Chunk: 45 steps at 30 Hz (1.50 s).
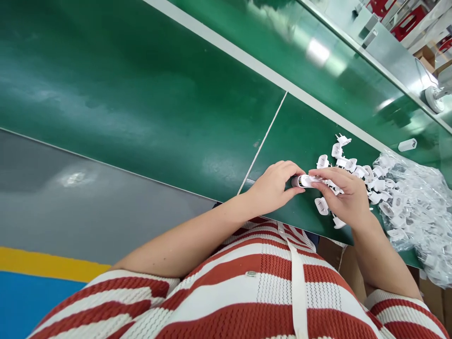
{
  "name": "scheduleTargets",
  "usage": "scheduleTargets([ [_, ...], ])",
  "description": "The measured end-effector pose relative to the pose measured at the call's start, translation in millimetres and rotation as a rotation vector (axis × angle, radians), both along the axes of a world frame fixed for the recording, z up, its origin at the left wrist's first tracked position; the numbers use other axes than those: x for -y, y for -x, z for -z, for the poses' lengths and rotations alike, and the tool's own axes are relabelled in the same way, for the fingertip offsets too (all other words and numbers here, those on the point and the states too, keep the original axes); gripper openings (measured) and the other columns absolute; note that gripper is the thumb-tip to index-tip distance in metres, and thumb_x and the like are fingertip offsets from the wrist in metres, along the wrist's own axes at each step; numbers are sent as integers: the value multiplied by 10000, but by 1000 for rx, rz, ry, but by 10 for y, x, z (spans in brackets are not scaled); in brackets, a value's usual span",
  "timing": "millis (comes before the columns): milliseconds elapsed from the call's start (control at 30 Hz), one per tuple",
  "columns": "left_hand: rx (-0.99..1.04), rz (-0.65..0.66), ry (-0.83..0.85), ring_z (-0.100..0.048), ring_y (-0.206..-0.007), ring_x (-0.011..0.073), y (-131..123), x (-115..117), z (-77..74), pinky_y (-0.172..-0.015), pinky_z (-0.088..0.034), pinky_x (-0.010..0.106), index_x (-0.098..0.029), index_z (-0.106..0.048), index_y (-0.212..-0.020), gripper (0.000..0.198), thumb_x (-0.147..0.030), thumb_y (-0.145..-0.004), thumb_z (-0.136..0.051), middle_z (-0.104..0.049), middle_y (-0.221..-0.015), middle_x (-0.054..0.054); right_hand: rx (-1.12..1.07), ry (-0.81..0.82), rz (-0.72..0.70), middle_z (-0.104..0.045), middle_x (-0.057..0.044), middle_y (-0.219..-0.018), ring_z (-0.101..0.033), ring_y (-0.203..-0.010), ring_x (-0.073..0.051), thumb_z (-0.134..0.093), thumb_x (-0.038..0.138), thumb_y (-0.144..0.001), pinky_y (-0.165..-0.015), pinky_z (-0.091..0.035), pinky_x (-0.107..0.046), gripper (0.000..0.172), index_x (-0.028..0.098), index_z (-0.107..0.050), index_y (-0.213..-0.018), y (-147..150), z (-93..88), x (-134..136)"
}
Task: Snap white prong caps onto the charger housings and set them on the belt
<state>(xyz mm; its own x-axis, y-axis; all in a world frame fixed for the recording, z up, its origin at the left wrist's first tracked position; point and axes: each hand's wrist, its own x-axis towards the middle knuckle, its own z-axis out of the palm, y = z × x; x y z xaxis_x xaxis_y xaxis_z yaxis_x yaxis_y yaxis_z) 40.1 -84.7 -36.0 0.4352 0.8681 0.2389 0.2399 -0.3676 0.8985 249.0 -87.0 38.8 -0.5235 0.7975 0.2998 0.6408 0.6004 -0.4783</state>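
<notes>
Red-and-white striped knit top (226, 301) sits closest to me, a pale strap (299, 292) hanging down its front. Past it stretches the green bench top (141, 103), with a clear plastic bag (420, 188) full of white pieces lying over it. I hold a small white part (308, 181) with a dark end, well to the left of the bag. My left hand (271, 186) is clamped on that dark end, thumb and fingers pressing from opposite sides; my right hand (346, 195) pinches the end nearer the bag — whether it grips a second piece there, I cannot tell, since my fingers cover it. White plug pieces (322, 206) are scattered left of the bag, around and beneath my right hand, some heaped against the plastic. One white capsule-shaped piece (407, 144) lies alone just beyond the bag — and farther beyond it stand red stools (409, 23).
</notes>
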Motion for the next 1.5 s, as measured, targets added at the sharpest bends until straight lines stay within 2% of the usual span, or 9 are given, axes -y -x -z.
scheduleTargets([
  [300, 12, 3, 40, -636, -1056, 257, 7, 15, -21, -980, -495, 431, -181, -657, -1091, 184, -245, -924, -704, -717, -1114, 76, 68, -80, -93, -800, -8, -1056, -744, -858, -190, -640, 149, -976, -769, -607, -337, 347, 335, -709, -1260, -24, -2, -44],
  [500, 213, -36, 74, -565, -1308, 274, 82, 58, -142, -1167, -412, 471, -201, -606, -1330, 522, -179, -812, -662, -645, -1379, 101, 0, -236, -24, -804, -14, -1010, -750, -818, -200, -694, 74, -929, -750, -624, -364, 414, 334, -691, -1250, -1, -70, 34],
  [600, 355, -22, 127, -664, -1057, 206, 81, 91, -219, -976, -515, 377, -206, -672, -1294, 382, -231, -923, -583, -743, -1148, 68, -174, -206, 31, -805, -20, -1025, -771, -860, -221, -736, 39, -884, -760, -651, -385, 476, 328, -671, -1258, 20, -40, 114],
  [733, 422, -68, 166, -660, -846, 154, 10, 172, -310, -803, -528, 299, -199, -741, -1226, 302, -276, -983, -580, -772, -966, 43, -424, -110, -7, -799, -17, -1094, -786, -949, -241, -745, -24, -822, -772, -694, -402, 581, 328, -628, -1270, 30, 32, 183],
  [933, 355, -185, 155, -624, -693, 124, -55, 246, -460, -677, -504, 259, -169, -816, -1043, 225, -254, -953, -629, -751, -796, 30, -306, -208, -94, -801, -28, -1149, -793, -948, -214, -689, -76, -798, -759, -692, -349, 485, 304, -619, -1092, 17, -15, 258],
  [1133, 503, -227, 452, -628, -630, 124, -133, 257, -595, -662, -531, 245, -160, -776, -733, 487, -405, -1044, -492, -684, -632, 24, -320, -308, -77, -799, -24, -1164, -789, -931, -175, -692, -102, -780, -727, -682, -291, 420, 257, -595, -975, -8, -42, 326],
  [1300, 453, -206, 387, -607, -648, 110, -154, 267, -652, -642, -509, 213, -150, -747, -745, 180, -284, -864, -741, -717, -697, 14, -319, -311, -120, -761, -36, -1273, -765, -1066, -180, -682, -120, -806, -849, -689, -309, 380, 229, -584, -918, -58, -37, 385],
  [1400, 408, -236, 433, -534, -547, 85, -143, 246, -686, -556, -447, 207, -151, -695, -612, 387, -349, -943, -660, -643, -570, 1, -296, -288, -186, -673, -41, -1424, -746, -1137, -206, -652, -108, -835, -908, -686, -366, 349, 229, -569, -874, -73, -22, 438],
  [1500, 458, -221, 527, -567, -556, 98, -125, 216, -686, -576, -479, 224, -158, -718, -620, 518, -410, -1025, -517, -674, -592, 21, -301, -285, -215, -671, -57, -1429, -735, -1165, -222, -621, -91, -859, -906, -687, -384, 315, 217, -593, -921, -72, -3, 446],
])
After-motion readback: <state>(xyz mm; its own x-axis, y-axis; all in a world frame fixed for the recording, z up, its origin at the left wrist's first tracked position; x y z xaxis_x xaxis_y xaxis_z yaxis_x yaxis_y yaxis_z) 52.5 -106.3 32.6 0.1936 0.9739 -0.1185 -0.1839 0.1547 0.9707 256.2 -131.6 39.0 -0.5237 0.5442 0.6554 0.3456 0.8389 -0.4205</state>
